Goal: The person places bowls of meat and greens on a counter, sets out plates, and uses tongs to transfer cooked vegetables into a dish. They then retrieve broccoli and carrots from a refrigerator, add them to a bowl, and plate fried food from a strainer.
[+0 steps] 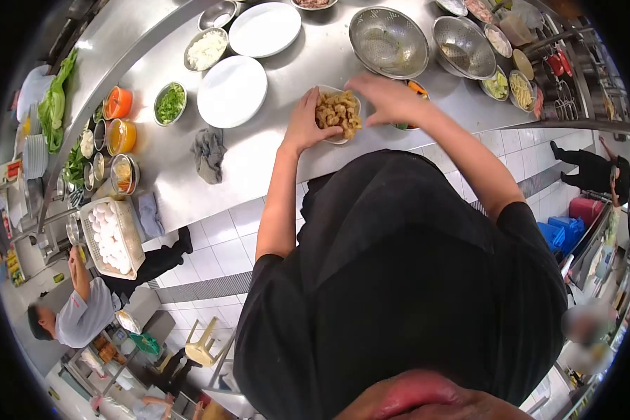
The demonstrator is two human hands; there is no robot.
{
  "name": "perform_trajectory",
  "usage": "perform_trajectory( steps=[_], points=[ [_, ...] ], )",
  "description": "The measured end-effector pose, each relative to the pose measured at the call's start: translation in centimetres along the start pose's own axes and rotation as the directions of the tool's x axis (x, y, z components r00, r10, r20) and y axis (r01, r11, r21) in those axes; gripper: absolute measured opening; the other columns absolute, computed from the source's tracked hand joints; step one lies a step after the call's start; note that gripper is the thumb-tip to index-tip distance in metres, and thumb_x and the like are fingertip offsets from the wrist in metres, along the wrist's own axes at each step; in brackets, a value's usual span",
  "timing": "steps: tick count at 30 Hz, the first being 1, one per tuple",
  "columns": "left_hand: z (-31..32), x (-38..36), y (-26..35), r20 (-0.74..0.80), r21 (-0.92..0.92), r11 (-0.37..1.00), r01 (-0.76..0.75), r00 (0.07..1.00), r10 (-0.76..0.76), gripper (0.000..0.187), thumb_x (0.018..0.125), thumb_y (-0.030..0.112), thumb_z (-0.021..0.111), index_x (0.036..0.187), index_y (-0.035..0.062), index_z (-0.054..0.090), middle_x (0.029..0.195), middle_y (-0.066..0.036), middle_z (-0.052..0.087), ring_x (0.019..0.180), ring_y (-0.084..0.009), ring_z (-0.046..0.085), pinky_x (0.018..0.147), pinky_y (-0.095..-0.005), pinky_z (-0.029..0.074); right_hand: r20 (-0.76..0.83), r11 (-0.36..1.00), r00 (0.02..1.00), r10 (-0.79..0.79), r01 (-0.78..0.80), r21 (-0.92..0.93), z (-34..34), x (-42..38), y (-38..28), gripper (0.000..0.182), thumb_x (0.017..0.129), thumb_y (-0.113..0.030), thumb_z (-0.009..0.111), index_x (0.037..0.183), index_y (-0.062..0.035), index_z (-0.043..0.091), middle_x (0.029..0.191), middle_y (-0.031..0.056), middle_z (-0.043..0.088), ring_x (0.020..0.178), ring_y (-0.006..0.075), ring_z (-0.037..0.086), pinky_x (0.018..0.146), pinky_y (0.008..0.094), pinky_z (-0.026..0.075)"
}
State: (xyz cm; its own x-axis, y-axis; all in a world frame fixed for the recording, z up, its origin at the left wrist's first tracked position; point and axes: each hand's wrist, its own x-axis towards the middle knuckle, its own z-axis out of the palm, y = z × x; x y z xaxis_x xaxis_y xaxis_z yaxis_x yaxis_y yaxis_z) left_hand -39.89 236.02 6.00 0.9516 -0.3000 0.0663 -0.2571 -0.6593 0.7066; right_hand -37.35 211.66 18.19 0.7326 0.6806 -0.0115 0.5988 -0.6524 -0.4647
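Golden-brown fried pieces (337,112) are heaped in a white bowl (358,106) near the counter's front edge. My left hand (304,124) wraps round the bowl's left side, its thumb at the front rim by the food. To the bowl's right, my right hand (386,98) is raised with thumb and fingers apart, holding nothing. Beneath that hand and wrist, a small bowl with orange pieces (418,88) is partly hidden.
Two white plates (232,92) lie left of my hands, near a bowl of chopped greens (170,103) and a grey cloth (208,155). Behind stand metal colanders (388,42). An egg basket (110,236) sits at left. Other people work at both sides.
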Motion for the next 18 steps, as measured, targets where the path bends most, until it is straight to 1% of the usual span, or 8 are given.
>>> perform_trajectory(
  steps=[2, 4, 5, 9, 12, 15, 17, 18],
  points=[
    [-0.4, -0.3, 0.1, -0.006, 0.035, 0.993, -0.111, 0.994, 0.111, 0.118, 0.059, 0.04, 0.09, 0.149, -0.0055, 0.027, 0.15, -0.028, 0.035, 0.139, -0.0417, 0.034, 0.117, -0.0443, 0.03, 0.051, 1.0, 0.999, -0.016, 0.016, -0.013, 4.6, 0.7, 0.9, 0.078, 0.064, -0.017, 0.085, 0.13, -0.0098, 0.045, 0.124, 0.0146, 0.051, 0.098, 0.0378, 0.063, 0.083, 0.0451, 0.053],
    [-0.4, -0.5, -0.2, -0.002, 0.04, 0.996, -0.083, 0.997, 0.083, 0.12, 0.057, 0.037, 0.091, 0.149, -0.0055, 0.026, 0.151, -0.028, 0.033, 0.141, -0.0411, 0.033, 0.118, -0.0438, 0.029, 0.065, 0.991, 0.994, 0.085, -0.091, 0.097, 8.2, 1.3, 1.6, 0.086, 0.061, -0.015, 0.087, 0.132, -0.0092, 0.04, 0.127, 0.0177, 0.046, 0.105, 0.043, 0.06, 0.088, 0.0479, 0.052],
    [-0.4, -0.4, -0.3, 0.004, 0.042, 0.997, -0.061, 0.998, 0.061, 0.122, 0.056, 0.035, 0.092, 0.15, -0.0056, 0.026, 0.153, -0.027, 0.032, 0.142, -0.0405, 0.032, 0.118, -0.0432, 0.028, -0.002, 0.984, 0.997, 0.079, -0.077, 0.159, 9.0, 1.7, 1.8, 0.086, 0.062, -0.014, 0.087, 0.133, -0.0089, 0.038, 0.123, 0.0226, 0.046, 0.107, 0.0458, 0.058, 0.09, 0.0485, 0.051],
    [-0.3, 0.8, -0.6, 0.06, -0.073, 0.997, 0.001, 0.998, 0.004, 0.123, 0.055, 0.029, 0.092, 0.151, -0.0055, 0.023, 0.155, -0.026, 0.027, 0.144, -0.039, 0.028, 0.119, -0.0423, 0.027, -0.149, 0.983, 0.987, 0.053, -0.025, 0.181, 10.9, 2.5, 2.9, 0.086, 0.062, -0.015, 0.087, 0.133, -0.0096, 0.037, 0.125, 0.0224, 0.044, 0.11, 0.0461, 0.056, 0.091, 0.0482, 0.051],
    [-0.3, 1.4, -0.2, 0.148, 0.051, 0.996, -0.072, 0.987, 0.063, 0.122, 0.057, 0.026, 0.091, 0.152, -0.0037, 0.021, 0.158, -0.025, 0.022, 0.146, -0.0376, 0.024, 0.12, -0.041, 0.025, -0.114, 0.974, 0.991, 0.069, -0.042, 0.225, 11.5, 2.2, 2.8, 0.086, 0.062, -0.015, 0.087, 0.133, -0.0085, 0.039, 0.126, 0.0215, 0.043, 0.111, 0.046, 0.055, 0.091, 0.048, 0.051],
    [-1.5, 0.4, -0.1, 0.12, -0.061, 0.998, -0.012, 0.993, 0.02, 0.12, 0.061, 0.025, 0.088, 0.154, -0.0015, 0.018, 0.159, -0.024, 0.018, 0.148, -0.0367, 0.02, 0.121, -0.04, 0.022, -0.158, 0.973, 0.986, 0.048, -0.011, 0.231, 10.1, 1.3, 2.2, 0.081, 0.063, -0.018, 0.087, 0.131, -0.0063, 0.042, 0.127, 0.0206, 0.043, 0.109, 0.0452, 0.056, 0.091, 0.0463, 0.051],
    [-2.3, -1.3, -0.4, -0.099, 0.024, 1.0, -0.019, 0.995, 0.022, 0.108, 0.07, 0.024, 0.082, 0.154, -0.0004, 0.017, 0.157, -0.027, 0.021, 0.145, -0.0373, 0.028, 0.116, -0.0403, 0.032, -0.269, 0.963, 0.953, 0.138, -0.065, 0.263, 8.5, -0.2, 1.9, 0.069, 0.074, -0.022, 0.082, 0.129, -0.0063, 0.045, 0.125, 0.0168, 0.044, 0.1, 0.0332, 0.059, 0.085, 0.0398, 0.053],
    [-2.1, -2.4, -1.1, -0.091, 0.022, 1.0, -0.022, 0.996, 0.024, 0.108, 0.07, 0.024, 0.082, 0.154, -0.0004, 0.017, 0.157, -0.027, 0.021, 0.145, -0.0373, 0.028, 0.116, -0.0403, 0.032, -0.27, 0.961, 0.952, 0.145, -0.072, 0.266, 8.5, -0.8, 2.4, 0.069, 0.074, -0.022, 0.082, 0.129, -0.0063, 0.045, 0.125, 0.0168, 0.044, 0.1, 0.0332, 0.059, 0.085, 0.0398, 0.053]
  ],
)
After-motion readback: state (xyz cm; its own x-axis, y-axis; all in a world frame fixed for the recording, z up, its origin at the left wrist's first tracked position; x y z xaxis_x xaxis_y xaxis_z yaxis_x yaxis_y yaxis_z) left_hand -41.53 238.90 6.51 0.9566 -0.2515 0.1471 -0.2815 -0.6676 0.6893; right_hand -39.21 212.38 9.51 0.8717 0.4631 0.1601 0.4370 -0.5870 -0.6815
